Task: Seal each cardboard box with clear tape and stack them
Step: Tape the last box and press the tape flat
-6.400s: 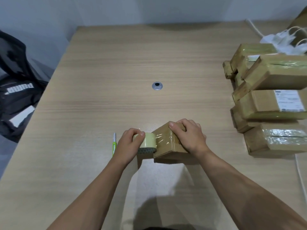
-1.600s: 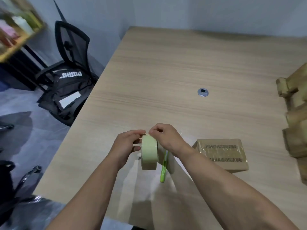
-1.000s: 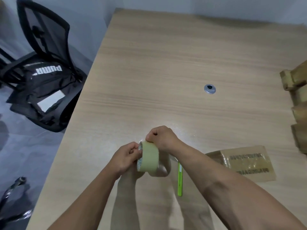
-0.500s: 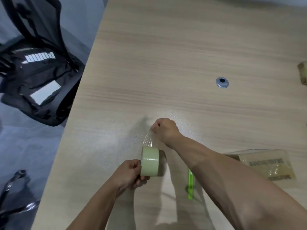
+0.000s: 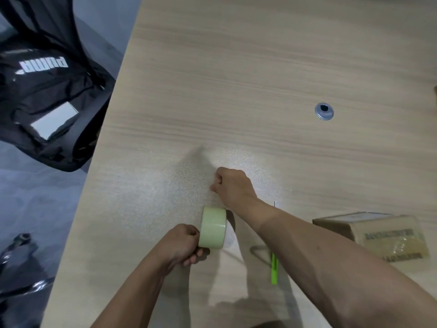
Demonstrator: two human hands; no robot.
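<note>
Gripping roll (image 5: 212,227), L hand (image 5: 182,245); strip (image 5: 214,198) faint

Pale yellow-green tape roll (image 5: 212,229) at 6 o'clock, on a light beige table (image 5: 236,79) streaked with fine wood grain. At 4 o'clock, brown cardboard box (image 5: 387,233) with dark printed lettering under a glossy, yellowish film. Bright lime-green pen (image 5: 273,268) at 5 o'clock. Silver grommet (image 5: 324,111) with black centre at 2 o'clock. At 9 o'clock, black bag (image 5: 47,91) with white lettering and a white rectangle, over grey-blue floor (image 5: 47,197).
</note>
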